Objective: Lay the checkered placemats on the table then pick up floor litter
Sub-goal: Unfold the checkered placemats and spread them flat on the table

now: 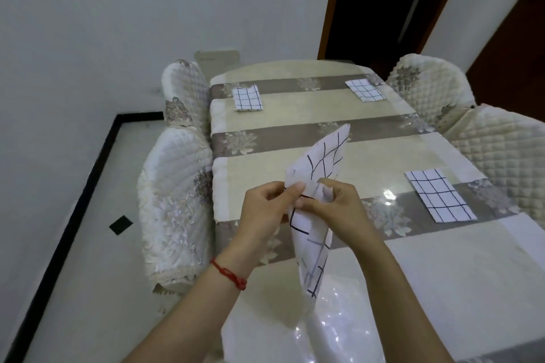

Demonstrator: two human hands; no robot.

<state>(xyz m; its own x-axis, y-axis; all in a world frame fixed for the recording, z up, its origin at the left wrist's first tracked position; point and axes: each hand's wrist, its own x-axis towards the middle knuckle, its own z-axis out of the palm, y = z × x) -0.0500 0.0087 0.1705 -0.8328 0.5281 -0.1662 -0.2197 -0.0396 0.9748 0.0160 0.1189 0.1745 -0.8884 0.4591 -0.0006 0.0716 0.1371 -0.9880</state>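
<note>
A white checkered placemat (323,156) with dark grid lines hangs crumpled in the air above the near part of the table (295,115). My left hand (265,209) pinches its left edge, and my right hand (339,209) grips its middle from the right. One corner points up and another hangs down toward the table. Three more checkered placemats lie flat on the table: one at the far left (247,98), one at the far right (364,90), one at the near right (439,196).
Quilted, cream-covered chairs flank the table: two on the left (177,203) (184,91) and two on the right (427,85) (507,150). A dark doorway (377,3) opens behind the table. Pale floor with a black border (73,200) and a small dark diamond tile (121,224) lies at the left.
</note>
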